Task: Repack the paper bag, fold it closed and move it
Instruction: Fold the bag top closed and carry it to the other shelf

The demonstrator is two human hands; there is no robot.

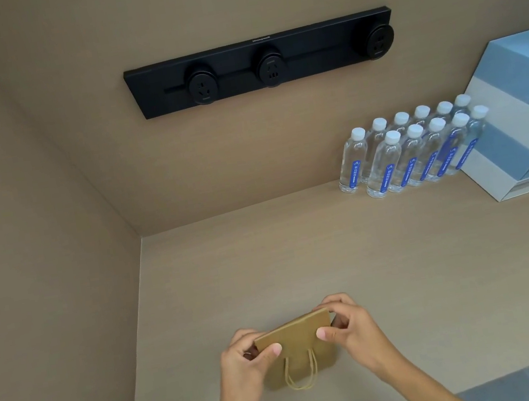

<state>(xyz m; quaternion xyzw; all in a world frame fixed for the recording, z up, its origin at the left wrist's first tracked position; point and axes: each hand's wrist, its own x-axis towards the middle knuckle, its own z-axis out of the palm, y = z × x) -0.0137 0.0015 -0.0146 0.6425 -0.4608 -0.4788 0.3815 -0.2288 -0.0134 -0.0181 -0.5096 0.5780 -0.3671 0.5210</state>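
A small brown paper bag [296, 335] stands on the beige counter near its front edge. Its top is folded over toward me, and its twisted paper handles [301, 373] hang down the near face. My left hand [246, 359] pinches the fold's left end, thumb on the front. My right hand [348, 324] pinches the right end the same way, fingers behind the bag. What is inside the bag is hidden.
Several water bottles [411, 149] with white caps stand at the back right, beside a stack of blue and white boxes [521, 125]. A black socket rail [262, 62] is on the back wall. A side wall [42, 270] closes the left. The counter edge [492, 375] runs at the lower right.
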